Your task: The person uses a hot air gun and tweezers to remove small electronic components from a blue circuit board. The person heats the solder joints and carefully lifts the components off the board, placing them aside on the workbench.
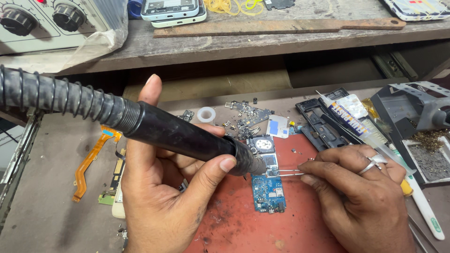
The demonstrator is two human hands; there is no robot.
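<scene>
Two tools converge on one small blue rectangular circuit board, which lies flat on a red rubber work mat toward the near edge of the bench. The board's long axis runs from the near edge toward the far edge of the bench; its upper end carries a dark square module.

The black cylindrical hot-air handpiece comes in from the left, its metal nozzle just above the upper part of the board. The left hand is wrapped around the barrel, thumb on top and fingers clamped underneath. A ribbed black hose runs off toward the left edge.

The thin metal tweezers lie roughly crosswise to the board's long axis, tips at its right edge beside the nozzle. The right hand pinches them, fingers closed on the shanks; a silver ring sits on one finger. Both hands are close to the board; the right one rests lower, on the mat.

Beyond the mat, toward the far edge of the bench, lie loose dark board fragments, a white tape ring and a black plastic phone frame. An orange flex ribbon lies near the left edge. A grey metal stand occupies the right edge. A raised wooden shelf behind carries a flat rusty file and a white control unit with black knobs. Working room around the board is tight.
</scene>
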